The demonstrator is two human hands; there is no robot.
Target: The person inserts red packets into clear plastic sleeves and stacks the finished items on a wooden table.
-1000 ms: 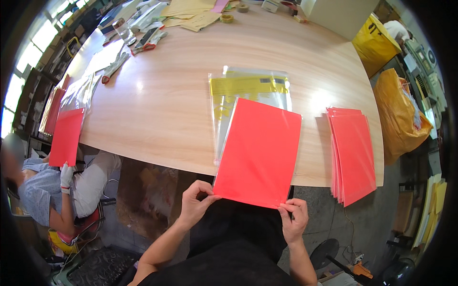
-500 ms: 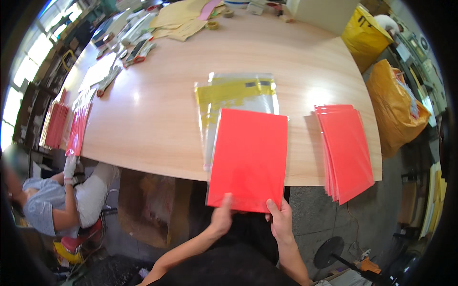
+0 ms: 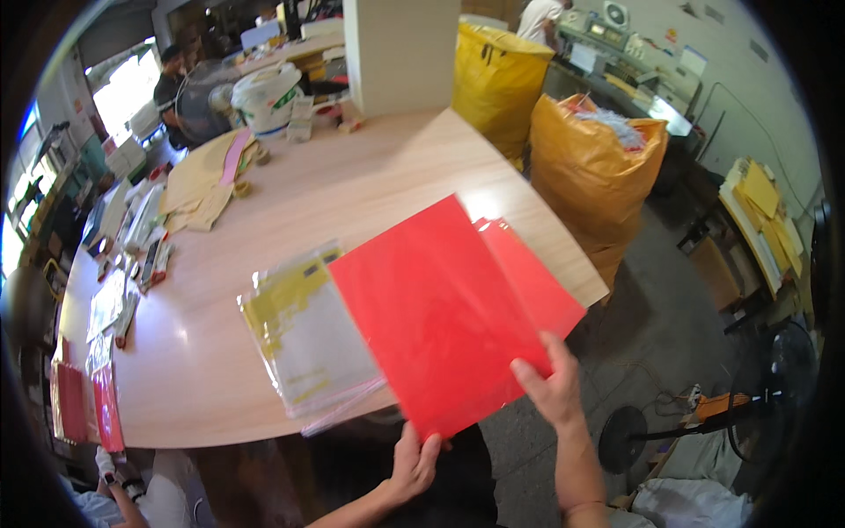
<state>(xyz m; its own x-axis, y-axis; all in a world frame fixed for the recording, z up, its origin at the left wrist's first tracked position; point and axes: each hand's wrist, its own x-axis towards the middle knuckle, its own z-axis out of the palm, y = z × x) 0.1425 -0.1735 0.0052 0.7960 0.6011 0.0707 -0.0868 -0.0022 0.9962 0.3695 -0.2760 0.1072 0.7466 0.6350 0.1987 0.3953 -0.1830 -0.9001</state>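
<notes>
A flat red sheet (image 3: 431,308), glossy like the ones in clear plastic sleeves, is held tilted above the table's near edge. My left hand (image 3: 415,462) pinches its lower left corner. My right hand (image 3: 554,383) grips its lower right corner, thumb on top. Beneath and beyond its right side lies a stack of red sheets (image 3: 537,282), partly covered by it. To the left, a pile of clear plastic sleeves with yellow printing (image 3: 308,343) rests on the table.
The wooden table (image 3: 202,352) carries brown paper (image 3: 198,189), tape rolls and tools along its left. Red packets (image 3: 69,400) lie at the near left, beside a seated person's gloved hand (image 3: 106,462). Large orange (image 3: 590,176) and yellow sacks (image 3: 497,88) stand at right, a fan (image 3: 779,370) nearer.
The view has swung to the right. Both hands have carried the red sheet rightward over the table, and it now overlaps the red stack. It has turned at an angle.
</notes>
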